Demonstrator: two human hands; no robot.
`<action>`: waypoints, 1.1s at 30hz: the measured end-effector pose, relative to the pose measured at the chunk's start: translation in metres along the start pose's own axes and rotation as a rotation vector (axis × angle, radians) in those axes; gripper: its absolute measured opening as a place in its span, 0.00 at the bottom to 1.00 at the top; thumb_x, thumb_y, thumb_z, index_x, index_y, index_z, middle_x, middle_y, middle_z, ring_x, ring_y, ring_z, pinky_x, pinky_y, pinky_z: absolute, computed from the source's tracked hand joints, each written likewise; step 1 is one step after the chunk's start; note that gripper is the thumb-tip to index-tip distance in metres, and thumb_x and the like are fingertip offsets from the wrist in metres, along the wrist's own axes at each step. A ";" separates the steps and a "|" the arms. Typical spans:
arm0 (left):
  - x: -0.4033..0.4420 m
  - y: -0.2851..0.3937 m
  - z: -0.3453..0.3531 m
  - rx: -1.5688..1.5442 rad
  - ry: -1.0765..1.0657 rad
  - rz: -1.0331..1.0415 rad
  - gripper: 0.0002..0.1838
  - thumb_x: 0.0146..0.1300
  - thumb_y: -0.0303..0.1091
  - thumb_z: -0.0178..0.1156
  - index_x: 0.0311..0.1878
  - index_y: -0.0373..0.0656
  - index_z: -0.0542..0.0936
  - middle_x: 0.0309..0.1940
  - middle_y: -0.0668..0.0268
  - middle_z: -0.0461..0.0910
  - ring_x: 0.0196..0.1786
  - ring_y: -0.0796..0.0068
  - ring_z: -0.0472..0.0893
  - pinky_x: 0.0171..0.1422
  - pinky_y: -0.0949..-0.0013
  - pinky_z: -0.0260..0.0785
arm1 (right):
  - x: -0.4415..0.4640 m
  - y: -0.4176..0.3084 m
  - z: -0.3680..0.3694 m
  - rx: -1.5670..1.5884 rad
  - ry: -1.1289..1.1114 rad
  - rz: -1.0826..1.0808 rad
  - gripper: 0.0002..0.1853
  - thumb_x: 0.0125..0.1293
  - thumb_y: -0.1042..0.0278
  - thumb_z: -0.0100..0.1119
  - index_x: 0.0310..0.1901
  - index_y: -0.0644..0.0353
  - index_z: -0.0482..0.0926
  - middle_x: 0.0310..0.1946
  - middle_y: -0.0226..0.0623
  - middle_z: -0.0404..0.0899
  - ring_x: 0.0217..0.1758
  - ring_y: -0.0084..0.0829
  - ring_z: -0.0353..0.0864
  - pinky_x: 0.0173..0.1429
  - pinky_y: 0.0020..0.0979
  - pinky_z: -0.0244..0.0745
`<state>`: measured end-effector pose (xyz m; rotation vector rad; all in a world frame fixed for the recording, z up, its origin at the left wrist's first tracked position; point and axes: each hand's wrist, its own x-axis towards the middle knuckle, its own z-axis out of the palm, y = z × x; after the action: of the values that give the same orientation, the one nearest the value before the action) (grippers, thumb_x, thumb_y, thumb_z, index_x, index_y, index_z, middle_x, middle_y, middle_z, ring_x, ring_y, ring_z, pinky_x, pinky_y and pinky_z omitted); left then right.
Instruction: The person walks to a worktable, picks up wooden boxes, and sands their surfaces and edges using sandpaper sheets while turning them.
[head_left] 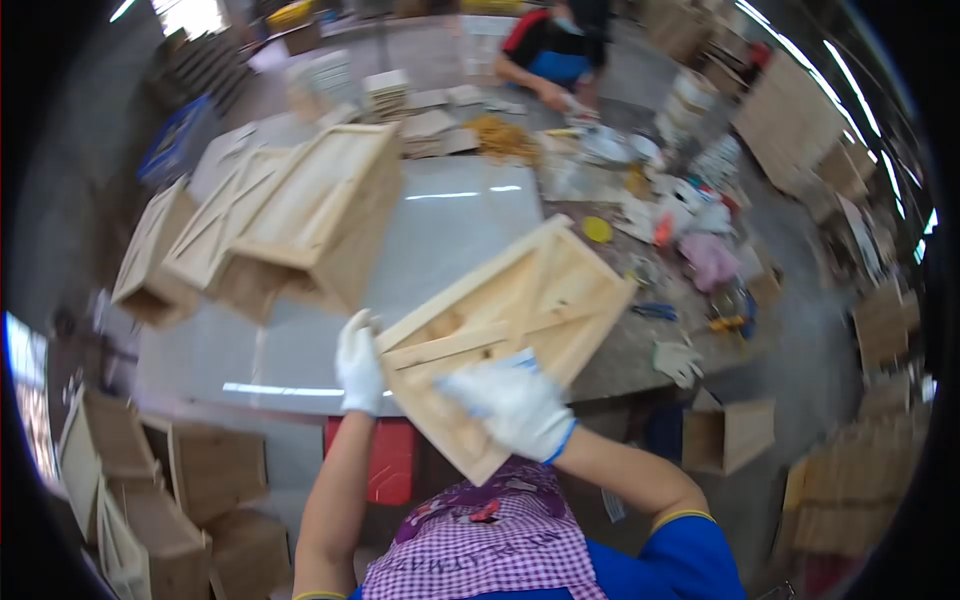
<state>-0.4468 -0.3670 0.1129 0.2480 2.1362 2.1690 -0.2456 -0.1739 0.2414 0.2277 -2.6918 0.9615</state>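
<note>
A pale wooden box (575, 290) with crossed slats on its face lies tilted at the table's front edge, close to my body. My left hand (360, 365), in a white glove, grips the box's left edge with its fingers closed. Over the lower part of the slatted face is my gloved right hand (520, 410), smeared by motion. A small blue-and-white piece (524, 360), perhaps paper or cloth, sticks out from its closed fingers. How the fingers sit around that piece is partly hidden.
Several similar wooden boxes (330, 200) stand on the table's left side, with more (215, 465) on the floor. To the right lie a white glove (678, 362), pliers (655, 311) and a purple cloth (710, 262). Another person (555, 60) works across the table.
</note>
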 end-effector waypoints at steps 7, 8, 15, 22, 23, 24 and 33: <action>-0.010 0.013 0.013 -0.114 0.121 -0.034 0.19 0.84 0.32 0.50 0.68 0.33 0.79 0.62 0.52 0.84 0.64 0.62 0.84 0.74 0.60 0.73 | 0.093 0.060 0.007 -0.274 0.033 0.320 0.22 0.66 0.73 0.62 0.61 0.49 0.86 0.47 0.38 0.88 0.52 0.46 0.87 0.59 0.45 0.81; -0.011 0.013 0.014 -0.107 0.140 -0.025 0.19 0.84 0.32 0.49 0.68 0.33 0.79 0.61 0.52 0.84 0.64 0.62 0.84 0.74 0.60 0.74 | 0.088 0.049 0.018 -0.271 0.023 0.314 0.22 0.66 0.73 0.62 0.61 0.49 0.86 0.47 0.38 0.88 0.52 0.46 0.87 0.59 0.45 0.81; -0.013 0.019 0.014 -0.131 0.129 -0.058 0.18 0.84 0.32 0.49 0.67 0.33 0.79 0.60 0.53 0.85 0.63 0.62 0.85 0.72 0.60 0.75 | 0.049 -0.032 0.021 -0.030 -0.173 -0.163 0.18 0.69 0.70 0.59 0.58 0.48 0.87 0.47 0.41 0.86 0.51 0.48 0.84 0.61 0.47 0.78; -0.008 0.022 0.016 -0.151 0.107 -0.044 0.18 0.83 0.31 0.50 0.67 0.31 0.78 0.61 0.52 0.84 0.63 0.62 0.85 0.72 0.61 0.76 | 0.075 0.024 0.040 -0.274 -0.005 -0.132 0.18 0.69 0.71 0.60 0.59 0.48 0.87 0.49 0.42 0.85 0.54 0.46 0.85 0.61 0.46 0.78; -0.004 0.022 0.016 -0.130 0.097 -0.048 0.18 0.83 0.31 0.50 0.67 0.31 0.78 0.61 0.52 0.84 0.63 0.62 0.85 0.72 0.61 0.76 | 0.066 0.017 0.038 -0.174 -0.134 -0.204 0.20 0.67 0.71 0.61 0.60 0.49 0.86 0.51 0.40 0.85 0.56 0.44 0.84 0.62 0.46 0.78; -0.013 0.018 0.014 -0.104 0.105 -0.078 0.19 0.83 0.32 0.50 0.67 0.31 0.78 0.61 0.52 0.84 0.63 0.62 0.85 0.72 0.61 0.76 | 0.050 0.007 0.039 -0.057 -0.290 -0.269 0.23 0.64 0.71 0.61 0.62 0.49 0.85 0.53 0.39 0.85 0.57 0.42 0.84 0.63 0.46 0.77; -0.012 0.002 0.011 -0.246 0.109 -0.191 0.19 0.84 0.34 0.50 0.69 0.34 0.78 0.58 0.53 0.85 0.60 0.64 0.85 0.71 0.61 0.76 | 0.113 -0.001 0.012 -0.246 -0.033 -0.671 0.20 0.62 0.59 0.67 0.57 0.43 0.87 0.59 0.39 0.85 0.62 0.43 0.84 0.69 0.44 0.79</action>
<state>-0.4333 -0.3585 0.1141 -0.0904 1.8296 2.3458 -0.3555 -0.1890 0.2679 1.0114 -2.4403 0.4205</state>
